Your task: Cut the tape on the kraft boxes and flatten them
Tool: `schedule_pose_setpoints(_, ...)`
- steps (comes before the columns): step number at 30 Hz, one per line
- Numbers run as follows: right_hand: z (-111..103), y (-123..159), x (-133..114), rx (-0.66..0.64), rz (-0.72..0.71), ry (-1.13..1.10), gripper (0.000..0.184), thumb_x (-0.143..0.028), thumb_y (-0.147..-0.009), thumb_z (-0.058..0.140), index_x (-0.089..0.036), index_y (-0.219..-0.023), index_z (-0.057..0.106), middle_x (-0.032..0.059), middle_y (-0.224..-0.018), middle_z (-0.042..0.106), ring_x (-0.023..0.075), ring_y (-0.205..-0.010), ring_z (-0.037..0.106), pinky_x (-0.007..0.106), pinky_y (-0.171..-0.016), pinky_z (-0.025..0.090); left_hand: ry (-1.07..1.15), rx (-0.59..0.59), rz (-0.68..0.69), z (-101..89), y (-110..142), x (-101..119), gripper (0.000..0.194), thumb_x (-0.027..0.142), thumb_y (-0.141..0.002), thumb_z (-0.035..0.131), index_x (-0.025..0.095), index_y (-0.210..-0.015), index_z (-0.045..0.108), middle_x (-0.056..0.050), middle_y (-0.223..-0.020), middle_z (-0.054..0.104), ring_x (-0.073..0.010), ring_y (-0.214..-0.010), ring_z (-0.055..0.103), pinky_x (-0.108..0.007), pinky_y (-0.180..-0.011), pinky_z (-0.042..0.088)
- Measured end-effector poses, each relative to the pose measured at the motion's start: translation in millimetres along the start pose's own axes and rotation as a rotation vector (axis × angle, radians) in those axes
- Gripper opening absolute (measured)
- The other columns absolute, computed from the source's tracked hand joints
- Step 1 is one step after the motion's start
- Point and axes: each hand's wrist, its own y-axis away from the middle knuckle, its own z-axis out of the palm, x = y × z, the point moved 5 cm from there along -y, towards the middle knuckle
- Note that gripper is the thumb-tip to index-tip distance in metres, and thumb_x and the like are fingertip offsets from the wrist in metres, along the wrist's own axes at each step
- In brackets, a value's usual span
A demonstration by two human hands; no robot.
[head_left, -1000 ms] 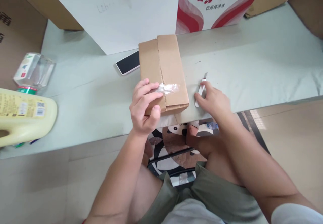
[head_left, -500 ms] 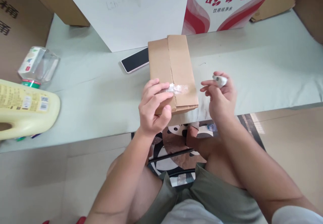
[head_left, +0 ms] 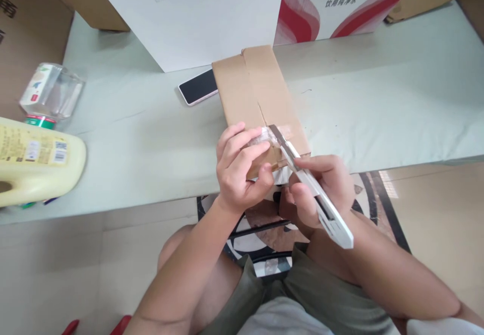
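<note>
A closed brown cardboard box (head_left: 260,83) sits on the cloth-covered table, with clear tape (head_left: 260,137) across its top seam near the front. My left hand (head_left: 242,169) steadies the box at its near left corner, fingertips on the tape and thumb by the front edge. In my right hand (head_left: 325,184) is a white utility knife (head_left: 315,190), blade out. The blade's tip meets the tape beside my left fingertips; whether it has gone through cannot be seen.
A phone (head_left: 198,87) lies partly behind the box. Large white cartons (head_left: 212,22) stand along the back. On the left are a clear plastic bottle (head_left: 53,90) and a pale yellow jug (head_left: 41,174). The pale green tablecloth (head_left: 378,118) ends close to my knees.
My right hand has come left and nearer to me, bringing the knife, blade now visible, onto the tape. The box has turned slightly, its near end shifting right along with my left hand.
</note>
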Motion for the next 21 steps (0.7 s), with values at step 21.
schedule_pose_setpoints(21,-5.5,-12.4,-19.9,0.149,-0.283,0.119,0.025,-0.019,-0.09,0.067,-0.025,-0.114,0.07,0.0017,-0.075,0.076,0.0158,-0.059,0.07,0.028,-0.056,0.062,0.009,0.04,0.009,1.7,-0.5,-2.0,0.018,0.031,-0.093,0.057,0.02,-0.104,0.066,-0.009,-0.112,0.073,-0.0268,-0.113,0.068,-0.051,-0.107,0.053)
